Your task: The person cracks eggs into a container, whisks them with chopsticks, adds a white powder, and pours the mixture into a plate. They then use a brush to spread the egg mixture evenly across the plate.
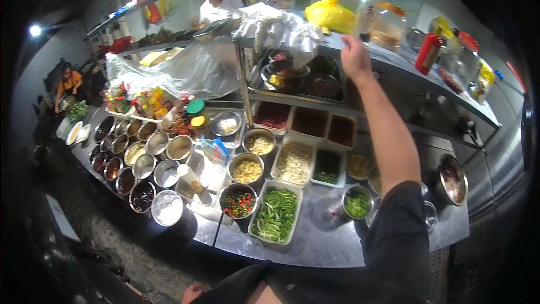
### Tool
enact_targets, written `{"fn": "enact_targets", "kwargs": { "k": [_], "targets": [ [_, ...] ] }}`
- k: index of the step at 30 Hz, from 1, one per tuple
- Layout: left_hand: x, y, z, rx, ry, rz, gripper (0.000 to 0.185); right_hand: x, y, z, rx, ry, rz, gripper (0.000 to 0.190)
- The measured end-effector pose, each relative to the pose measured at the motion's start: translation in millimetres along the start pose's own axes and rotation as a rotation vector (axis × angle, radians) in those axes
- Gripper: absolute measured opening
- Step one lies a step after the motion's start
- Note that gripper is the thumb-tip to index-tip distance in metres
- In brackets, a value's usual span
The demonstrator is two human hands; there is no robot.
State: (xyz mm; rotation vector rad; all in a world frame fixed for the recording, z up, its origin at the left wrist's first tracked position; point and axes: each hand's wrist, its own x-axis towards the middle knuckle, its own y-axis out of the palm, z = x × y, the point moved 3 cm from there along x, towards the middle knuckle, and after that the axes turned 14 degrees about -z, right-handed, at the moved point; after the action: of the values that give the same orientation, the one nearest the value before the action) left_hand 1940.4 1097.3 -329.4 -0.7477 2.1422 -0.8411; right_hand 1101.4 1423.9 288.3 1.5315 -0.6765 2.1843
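My right hand (355,57) is raised to the front edge of the upper shelf (382,55), fingers curled. A clear bottle (366,6) stands just behind it, and white cloths (280,25) hang to its left. Whether the fingers hold anything is hidden. Low at the bottom edge, my left hand (193,293) hangs beside my body, well away from the counter, only partly visible. Before me on the steel counter (249,247) are a tub of cut green vegetables (276,215), a bowl of chopped red and green chillies (238,204) and a bowl of chopped garlic (247,172).
Several metal seasoning pots (143,165) crowd the counter's left. On the shelf stand a yellow plastic bag (331,13), an orange-lidded jar (387,27) and a red bottle (428,52). A person in a white hat (217,4) is behind the rack; another person (69,82) is far left.
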Motion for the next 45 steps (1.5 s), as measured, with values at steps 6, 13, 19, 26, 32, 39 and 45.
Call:
{"fn": "enact_targets", "kwargs": {
  "k": [6,13,19,26,32,39,45],
  "targets": [
    [-109,-20,-10,0.030,-0.500,-0.057,0.043,54,98,-35,-0.158,0.121,0.263,0.032],
    [-163,-12,-45,-0.028,-0.623,-0.116,0.043,62,150,-83,-0.233,0.117,0.492,0.032],
    [-175,-9,-60,-0.055,-0.663,-0.137,0.043,68,140,-74,-0.383,0.129,0.353,0.031],
    [-192,-5,-60,-0.071,-0.699,-0.155,0.043,61,136,-59,-0.508,0.204,0.352,0.032],
    [-202,-1,-40,-0.055,-0.674,-0.145,0.043,69,121,-69,-0.464,0.141,-0.029,0.025],
    [-207,2,20,-0.003,-0.437,-0.185,0.043,-65,13,71,0.857,0.630,-0.150,0.018],
    [-137,-40,-58,-0.241,-0.376,-0.125,0.041,-360,-33,248,1.129,1.069,0.689,0.020]
  ]
}}
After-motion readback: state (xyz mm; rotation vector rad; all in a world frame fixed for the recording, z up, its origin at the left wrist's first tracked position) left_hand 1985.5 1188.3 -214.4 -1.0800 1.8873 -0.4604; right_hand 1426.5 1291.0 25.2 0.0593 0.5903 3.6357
